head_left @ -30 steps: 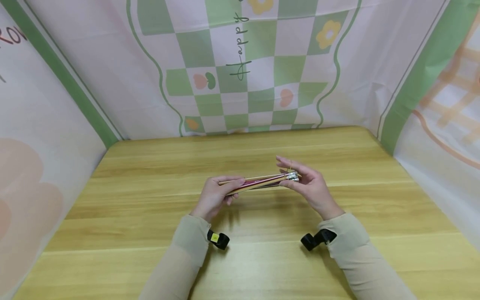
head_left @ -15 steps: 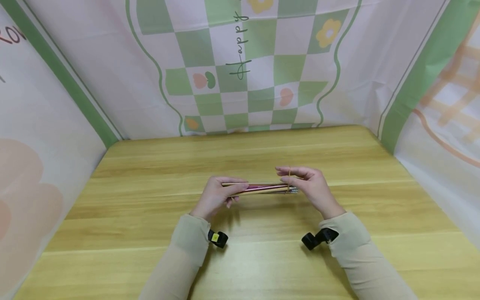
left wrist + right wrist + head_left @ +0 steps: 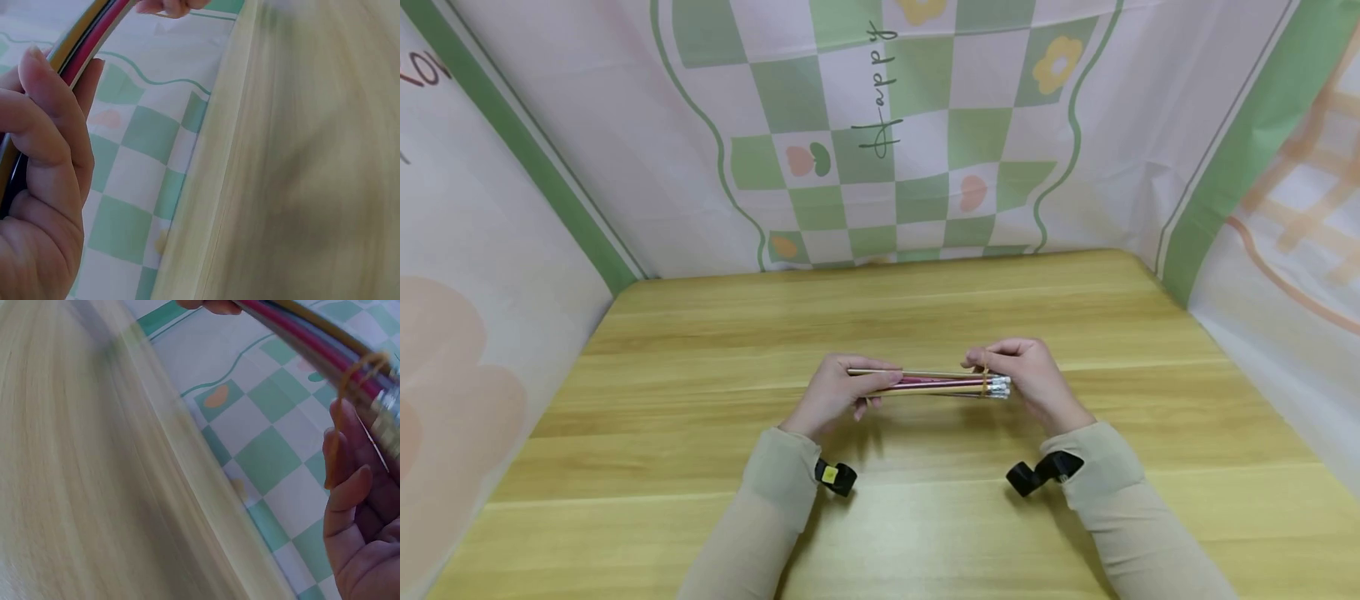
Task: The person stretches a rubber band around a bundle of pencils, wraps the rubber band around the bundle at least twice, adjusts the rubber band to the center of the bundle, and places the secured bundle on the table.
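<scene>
A bundle of several pencils [image 3: 943, 387], in red, yellow and dark colours, lies level above the table in the head view. My left hand [image 3: 835, 393] grips its left end between thumb and fingers. At the right end, metal ferrules and white erasers [image 3: 1000, 386] stick out. An orange rubber band [image 3: 338, 434] passes round the pencils just short of the ferrules, and a stretched loop of it runs to my right hand [image 3: 1036, 382]. The right thumb and fingers pinch that loop, close behind the eraser ends. The left hand's fingers [image 3: 53, 144] wrap the pencils in the left wrist view.
The wooden table [image 3: 880, 517] spreads beneath both hands. A checked green and white cloth [image 3: 895, 150] hangs at its back edge, with more printed cloth on both sides. Black wrist cameras [image 3: 837, 477] stick out from the sleeves.
The rubber band, earlier round the right fingers, has gone over the eraser ends onto the pencils. The right fingers have drawn together on its loop. The bundle has levelled and dropped slightly.
</scene>
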Available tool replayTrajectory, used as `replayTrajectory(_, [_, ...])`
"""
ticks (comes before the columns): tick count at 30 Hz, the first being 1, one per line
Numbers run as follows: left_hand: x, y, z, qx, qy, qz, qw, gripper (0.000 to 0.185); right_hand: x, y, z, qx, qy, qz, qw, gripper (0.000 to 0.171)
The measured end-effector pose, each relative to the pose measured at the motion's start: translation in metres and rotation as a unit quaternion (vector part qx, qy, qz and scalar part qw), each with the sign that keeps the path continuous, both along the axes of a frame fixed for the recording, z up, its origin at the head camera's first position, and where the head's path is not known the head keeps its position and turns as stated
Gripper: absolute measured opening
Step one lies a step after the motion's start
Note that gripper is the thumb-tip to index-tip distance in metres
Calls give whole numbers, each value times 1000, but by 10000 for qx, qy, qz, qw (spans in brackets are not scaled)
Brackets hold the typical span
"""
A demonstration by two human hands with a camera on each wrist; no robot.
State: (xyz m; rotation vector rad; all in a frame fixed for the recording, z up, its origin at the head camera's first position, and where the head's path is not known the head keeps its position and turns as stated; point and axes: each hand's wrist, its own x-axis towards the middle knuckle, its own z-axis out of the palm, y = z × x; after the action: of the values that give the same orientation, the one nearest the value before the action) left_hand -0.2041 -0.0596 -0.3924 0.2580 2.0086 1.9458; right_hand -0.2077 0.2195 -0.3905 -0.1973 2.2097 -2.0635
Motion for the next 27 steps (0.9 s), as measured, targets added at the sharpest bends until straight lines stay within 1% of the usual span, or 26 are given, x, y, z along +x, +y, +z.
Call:
replayTrajectory(2, [0,-1,0,38,-6,-21,10000,23,-1,0,-1,-234,-198,75,9995,19])
replayTrajectory(6, [-1,-2,0,162,1,-194,9997,24,-2,2,-3,-617,-713,198,9953,21])
replayTrajectory(10, [-1,-2,0,250,-62,-296,9992,25,0,2,-4,-1178,-1260,519,9837,21])
replayTrajectory(12, [-1,-3,0,308,-128,-272,9991,25,1,0,-4,-1577,-1438,774,9739,20])
replayTrajectory(13, [-1,-3,0,356,-171,-255,9989,25,2,-2,-4,-1827,-1520,896,9672,20])
replayTrajectory(17, [-1,-4,1,610,-327,-199,9974,25,3,-9,-7,-2585,-1543,1237,9455,23])
replayTrajectory(21, [-2,-6,0,895,-479,-136,9947,27,3,-16,-12,-3136,-1534,1346,9274,33])
replayTrajectory(24, [-2,-6,-2,1084,-622,-2,9922,29,2,-19,-17,-3504,-1560,1348,9136,42])
replayTrajectory(26, [-2,-6,-3,1226,-725,102,9898,30,2,-20,-19,-3777,-1495,1347,9038,48])
replayTrajectory(27, [-3,-6,-3,1305,-770,148,9883,29,2,-21,-20,-3900,-1411,1348,8999,48])
